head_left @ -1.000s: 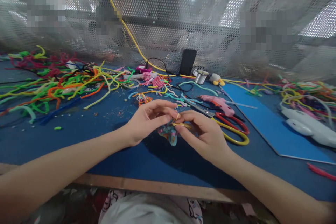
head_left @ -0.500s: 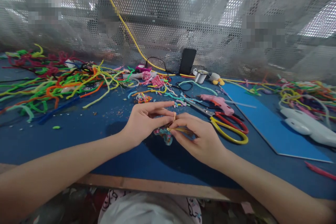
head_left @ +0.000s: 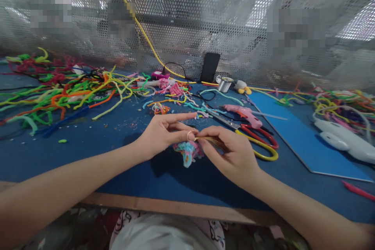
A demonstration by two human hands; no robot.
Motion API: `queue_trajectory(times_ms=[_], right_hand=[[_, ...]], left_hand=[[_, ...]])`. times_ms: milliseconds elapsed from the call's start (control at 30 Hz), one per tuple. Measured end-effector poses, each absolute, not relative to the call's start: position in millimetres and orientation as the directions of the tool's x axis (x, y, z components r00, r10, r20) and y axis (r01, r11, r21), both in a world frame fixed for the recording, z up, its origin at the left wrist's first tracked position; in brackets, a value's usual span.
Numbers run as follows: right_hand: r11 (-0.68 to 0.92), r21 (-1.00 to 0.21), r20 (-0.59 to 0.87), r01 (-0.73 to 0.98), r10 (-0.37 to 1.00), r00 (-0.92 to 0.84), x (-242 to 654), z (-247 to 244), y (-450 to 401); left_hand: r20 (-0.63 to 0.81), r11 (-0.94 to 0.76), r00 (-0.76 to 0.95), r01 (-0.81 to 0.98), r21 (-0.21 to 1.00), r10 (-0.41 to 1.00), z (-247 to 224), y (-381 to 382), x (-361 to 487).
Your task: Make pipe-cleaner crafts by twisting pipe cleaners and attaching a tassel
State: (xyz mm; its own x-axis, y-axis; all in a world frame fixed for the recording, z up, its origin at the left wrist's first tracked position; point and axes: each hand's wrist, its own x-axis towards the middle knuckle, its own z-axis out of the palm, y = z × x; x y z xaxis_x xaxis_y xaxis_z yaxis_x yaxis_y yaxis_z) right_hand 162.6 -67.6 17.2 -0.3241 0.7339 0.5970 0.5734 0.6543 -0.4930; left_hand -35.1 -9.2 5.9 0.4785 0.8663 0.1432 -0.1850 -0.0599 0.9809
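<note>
Over the near part of the blue table hangs a small pipe-cleaner piece (head_left: 188,153), light blue with pink and a spot of orange. My left hand (head_left: 161,133) pinches at its top between thumb and fingers, the index finger stretched out above. Around the left thumb tip runs a thin tan loop. A bundle of thin golden strands (head_left: 213,140) is gripped by my right hand (head_left: 233,150), thumb against index finger, close to the left thumb. Fingers hide where strands and piece join. Red-and-yellow-handled scissors (head_left: 259,152) lie just beyond the right hand.
Tangled pipe cleaners (head_left: 73,93) cover the table's left; more lie at far right. Behind the scissors is a pink glue gun (head_left: 244,114). A blue board (head_left: 295,140), a white device (head_left: 345,138), a spool (head_left: 225,85) and an upright phone (head_left: 210,67) stand or lie around.
My right hand has drawn slightly to the right with the golden strands, now pulled straighter. The tan loop has come down onto the left thumb tip, and the pipe-cleaner piece shows more.
</note>
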Motion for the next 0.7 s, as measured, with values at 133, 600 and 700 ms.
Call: queue_trajectory(times_ms=[133, 600, 700], right_hand=[[0.625, -0.479, 0.631, 0.617, 0.734, -0.253, 163, 20, -69], [0.685, -0.634, 0.468, 0.36, 0.71, -0.526, 175, 21, -54], [0.691, -0.617, 0.461, 0.376, 0.705, -0.539, 175, 24, -54]], left_hand=[[0.186, -0.139, 0.532, -0.128, 0.982, 0.826, 8, -11, -37], [0.066, -0.124, 0.66, 0.042, 0.991, 0.748, 17, -22, -38], [-0.013, -0.037, 0.682, 0.059, 0.998, 0.731, 17, -18, -39]])
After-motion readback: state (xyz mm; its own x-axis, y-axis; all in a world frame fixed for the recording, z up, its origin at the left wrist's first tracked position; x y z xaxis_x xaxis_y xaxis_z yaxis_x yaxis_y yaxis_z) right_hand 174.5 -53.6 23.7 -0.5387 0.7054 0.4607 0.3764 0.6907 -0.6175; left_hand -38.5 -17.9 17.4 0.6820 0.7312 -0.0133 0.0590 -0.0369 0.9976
